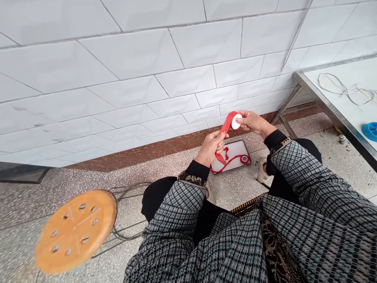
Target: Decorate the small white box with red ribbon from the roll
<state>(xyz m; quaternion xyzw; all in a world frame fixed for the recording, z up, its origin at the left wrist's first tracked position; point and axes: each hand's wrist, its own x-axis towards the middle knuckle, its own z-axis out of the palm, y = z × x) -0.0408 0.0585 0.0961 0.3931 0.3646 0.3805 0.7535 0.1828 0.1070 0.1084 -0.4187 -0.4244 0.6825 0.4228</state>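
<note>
My right hand (253, 122) grips a roll of red ribbon (229, 119) by its white core, thumb over the core's face. A short length runs down from the roll to my left hand (212, 146), whose fingers are closed around the ribbon. Its loose end hangs below my left fist. Beneath my hands, on the floor, lies a shallow white tray (232, 151) with a dark rim. In it sit a small red roll (244, 158) and a red strip trailing from it to the left.
An orange round stool (76, 232) with wire legs stands at left. To the right is a metal-edged table (332, 114) with loose white cables (341, 89) and a blue plastic piece (370, 131). A white tiled wall (191, 43) rises in front.
</note>
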